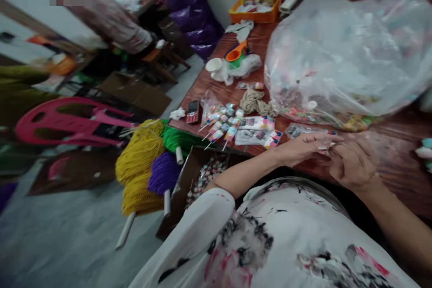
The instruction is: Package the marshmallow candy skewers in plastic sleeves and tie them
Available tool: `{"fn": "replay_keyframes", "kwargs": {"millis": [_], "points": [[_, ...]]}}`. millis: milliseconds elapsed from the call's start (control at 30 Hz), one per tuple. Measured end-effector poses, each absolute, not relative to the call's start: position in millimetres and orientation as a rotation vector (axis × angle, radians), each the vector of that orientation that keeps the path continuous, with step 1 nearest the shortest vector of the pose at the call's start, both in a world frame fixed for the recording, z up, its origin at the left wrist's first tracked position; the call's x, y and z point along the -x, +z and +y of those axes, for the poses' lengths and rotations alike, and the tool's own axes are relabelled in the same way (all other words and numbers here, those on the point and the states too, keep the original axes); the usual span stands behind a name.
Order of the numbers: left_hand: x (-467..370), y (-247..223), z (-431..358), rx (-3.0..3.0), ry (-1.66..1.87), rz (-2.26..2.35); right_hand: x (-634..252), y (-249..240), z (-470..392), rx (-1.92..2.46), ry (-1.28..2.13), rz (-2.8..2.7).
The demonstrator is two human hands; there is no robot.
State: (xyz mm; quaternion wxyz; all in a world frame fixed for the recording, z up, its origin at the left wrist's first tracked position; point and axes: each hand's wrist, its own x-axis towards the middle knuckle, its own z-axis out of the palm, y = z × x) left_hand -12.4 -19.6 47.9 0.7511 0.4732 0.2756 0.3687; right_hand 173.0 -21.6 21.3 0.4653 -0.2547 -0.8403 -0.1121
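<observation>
Close together over the front of the table, my left hand [305, 149] and my right hand [356, 164] are both closed, fingertips meeting. A small whitish piece [324, 146] shows between the fingers, too small and blurred to name. Just behind my left hand lies a flat clear packet with dark print [300, 129]. To its left are printed clear packets [251, 138] with colourful dotted ends. A bunch of wrapped pastel sweets on white sticks [221, 123] lies beside them. Beyond my hands sits a large clear plastic bag [344, 58], with pastel and coloured pieces showing through it.
A red keypad phone [193, 112] and a crumpled beige cloth [252, 100] lie on the reddish table [202, 92]. Further back stands an orange basket [256, 16]. Left of me are a carton of small pieces [205, 180], yellow cord bundles [140, 166] and a pink chair [67, 121]. A person is at the upper left.
</observation>
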Motion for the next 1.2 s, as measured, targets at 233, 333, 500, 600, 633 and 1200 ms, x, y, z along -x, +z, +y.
{"fn": "replay_keyframes", "kwargs": {"millis": [233, 333, 500, 600, 633, 1200], "points": [[69.6, 58.8, -45.5, -1.310, 0.668, 0.817, -141.5, 12.5, -34.6, 0.449, -0.101, -2.061], [89.2, 65.9, -64.7, -1.535, 0.586, 0.945, -121.1, 15.1, -41.8, 0.499, 0.222, -1.997], [110.9, 72.2, -109.3, -2.252, 0.257, 1.399, -69.4, 11.3, -73.9, 0.733, 1.366, -2.032], [129.1, 71.0, -143.6, -2.328, -0.240, 1.496, -43.6, 5.1, -87.0, 0.700, 1.681, -2.142], [139.2, 69.8, -153.4, -2.252, -0.417, 1.529, -40.1, 4.1, -87.4, 0.719, 1.686, -2.143], [8.3, 16.9, -3.5, -2.815, -0.232, 1.176, -196.4, -10.7, -100.9, 1.008, 0.472, -1.936]]}}
